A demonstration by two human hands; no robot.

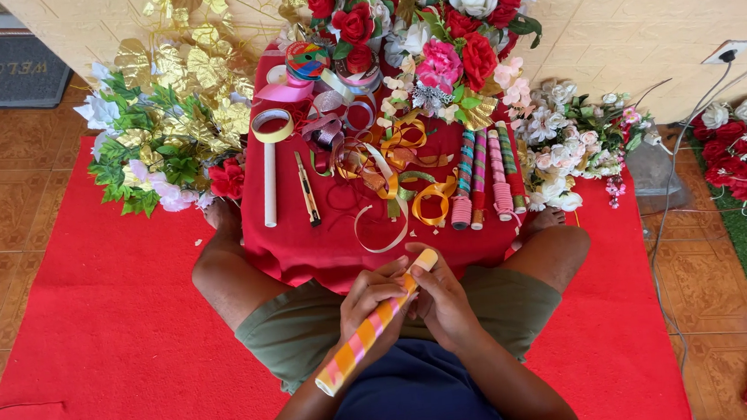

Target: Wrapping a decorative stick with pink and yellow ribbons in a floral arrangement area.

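Seen from above, a person sits cross-legged on a red carpet point(109, 346), working over a small table draped in red cloth point(331, 240). Both hands hold a paper-wrapped stick point(374, 325), a slim tube striped in diagonal bands of orange, yellow and pale pink, which slants from lower left to upper right just in front of the table's near edge, above the lap. The left hand point(368, 304) is curled closed around the middle of the stick. The right hand point(441, 298) is also closed, its fingers pinching the stick near the upper end, whose cream tip pokes out beside the table edge. On the table, toward its right side, lie four more wrapped sticks point(485, 179) in red, green and pink stripes, side by side. At the table's centre sits a tangle of curled ribbons point(388, 169) in orange, gold and maroon. On the left of the table lie a white tube point(269, 183) and a utility knife point(307, 188). Artificial flowers point(439, 27) in red, white and pink crowd the table's far edge.
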